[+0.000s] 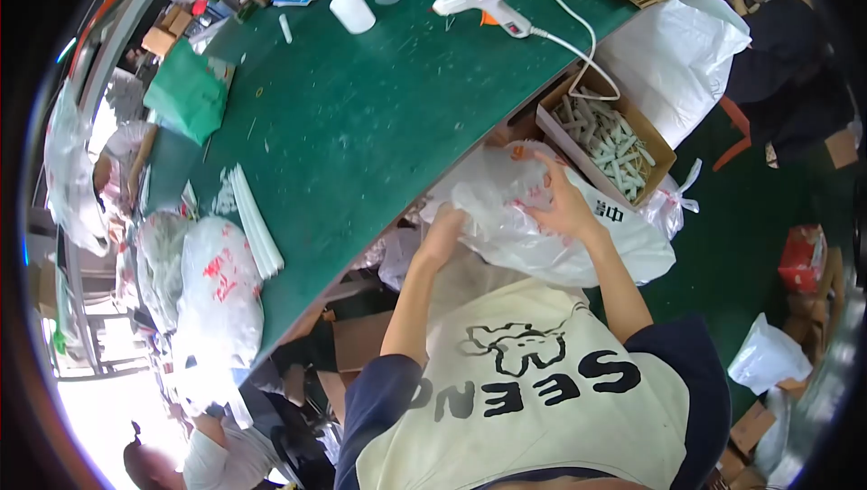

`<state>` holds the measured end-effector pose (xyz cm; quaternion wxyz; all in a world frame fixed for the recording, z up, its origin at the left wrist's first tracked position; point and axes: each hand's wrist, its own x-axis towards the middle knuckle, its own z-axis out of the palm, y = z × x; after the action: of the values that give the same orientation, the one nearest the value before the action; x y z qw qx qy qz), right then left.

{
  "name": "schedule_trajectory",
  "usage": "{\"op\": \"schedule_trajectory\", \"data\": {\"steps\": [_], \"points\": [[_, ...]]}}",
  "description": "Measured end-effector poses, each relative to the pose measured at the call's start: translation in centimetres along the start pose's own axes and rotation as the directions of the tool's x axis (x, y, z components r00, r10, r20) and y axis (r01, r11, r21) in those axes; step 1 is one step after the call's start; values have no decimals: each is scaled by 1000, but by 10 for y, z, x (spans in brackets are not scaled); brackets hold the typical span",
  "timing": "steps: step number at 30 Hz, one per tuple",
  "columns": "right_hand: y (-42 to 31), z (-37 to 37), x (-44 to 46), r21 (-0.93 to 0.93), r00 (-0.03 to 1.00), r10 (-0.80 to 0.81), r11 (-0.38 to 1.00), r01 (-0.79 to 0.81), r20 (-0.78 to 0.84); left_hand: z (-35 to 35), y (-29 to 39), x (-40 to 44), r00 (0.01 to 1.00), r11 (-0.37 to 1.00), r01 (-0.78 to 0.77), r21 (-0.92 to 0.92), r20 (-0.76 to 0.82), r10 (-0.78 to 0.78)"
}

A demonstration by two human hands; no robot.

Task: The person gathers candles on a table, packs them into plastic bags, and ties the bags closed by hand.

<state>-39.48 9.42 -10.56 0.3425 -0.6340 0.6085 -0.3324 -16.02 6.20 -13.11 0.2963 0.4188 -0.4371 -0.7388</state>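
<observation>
A crumpled clear plastic bag (501,205) with red print lies across my lap at the table's edge. My left hand (442,233) is closed on the left side of this bag, its fingertips partly hidden by the film. On the bag's right side rests my right hand (564,205), thumb and fingers spread apart in a curve and touching the plastic. A larger white sack (623,246) with black characters lies beneath and to the right. Whatever is inside the clear bag cannot be made out.
A cardboard box (664,160) of white stick-shaped pieces sits right of my hands. On the green table (361,129) are a corded glue gun (492,7), a white bottle (352,9), white strips (256,224) and a filled bag (219,282). A person (226,449) sits at lower left.
</observation>
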Motion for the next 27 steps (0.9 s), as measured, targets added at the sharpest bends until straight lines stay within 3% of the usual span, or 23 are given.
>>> {"op": "schedule_trajectory", "data": {"steps": [3, 6, 8, 11, 14, 15, 16, 18, 21, 24, 25, 27], "points": [[-32, -8, -2, -28, 972, -127, 990, 135, 198, 17, 25, -34, 985, 993, -34, 111, 174, 14], [-49, 6, -4, -3, 877, -301, 946, 326, 376, 27, 40, -58, 940, 959, -87, 270, 341, -11], [-75, 10, -10, -16, 770, -314, 921, 388, 556, 27, 30, -63, 927, 968, -172, 182, 362, 97], [-71, 31, -15, 56, 755, -358, 917, 394, 549, 32, 27, -73, 913, 955, -221, 197, 386, 132], [-53, 37, -14, 12, 704, -414, 866, 500, 577, 50, 51, -101, 945, 662, -253, 705, 328, 12], [-48, 39, -16, 97, 723, -444, 878, 468, 529, 51, 51, -110, 925, 577, -368, 729, 353, 144], [-54, 35, -18, 104, 731, -401, 903, 417, 551, 54, 55, -118, 895, 582, -447, 680, 340, 290], [-51, 29, -17, 177, 746, -476, 876, 448, 466, 46, 66, -125, 808, 529, -562, 636, 285, 516], [-43, 20, -12, 267, 742, -515, 857, 441, 428, 21, 55, -107, 649, 146, -394, 908, 162, 743], [-49, 14, -11, 335, 818, -433, 888, 315, 379, -4, 13, -98, 841, 299, -339, 892, 144, 522], [-46, 14, -9, 338, 840, -417, 891, 303, 348, -8, 12, -97, 920, 450, -312, 836, 147, 364], [-39, 11, -9, 346, 882, -377, 898, 272, 283, -16, 12, -102, 935, 449, -274, 850, 127, 330]]}}
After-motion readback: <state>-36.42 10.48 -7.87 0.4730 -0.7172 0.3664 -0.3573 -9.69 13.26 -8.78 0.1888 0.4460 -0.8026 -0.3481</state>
